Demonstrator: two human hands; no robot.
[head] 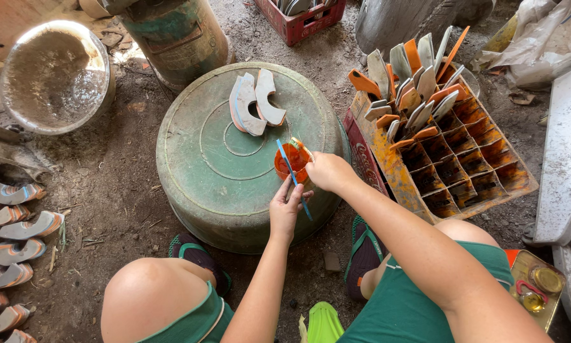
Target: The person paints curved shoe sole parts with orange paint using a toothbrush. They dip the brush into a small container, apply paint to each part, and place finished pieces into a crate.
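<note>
Your bare knees and green shorts sit closest to you, with your two forearms reaching out between them. Your left hand (287, 206) is closed lightly on a thin blue-handled brush (293, 180), its tip dipped in the small orange paint cup (292, 161). Your right hand (326, 171) grips that cup at its rim, steadying it on the overturned round green metal basin (234, 159) that serves as your bench.

To load the brush well, I would keep the cup pinned flat and wipe the bristles on the inner rim, since the cup stands close to the basin's near right edge, where the surface curves down.

Farther across the basin lie a few curved grey-and-orange cut pieces (255, 103), well apart from the cup, with open room between. Just to your right stands the paint-stained orange divided crate (463, 159), upright strips filling its far cells; keep your elbow off it. Finished pieces (12, 241) line the dirt floor at your left.
</note>
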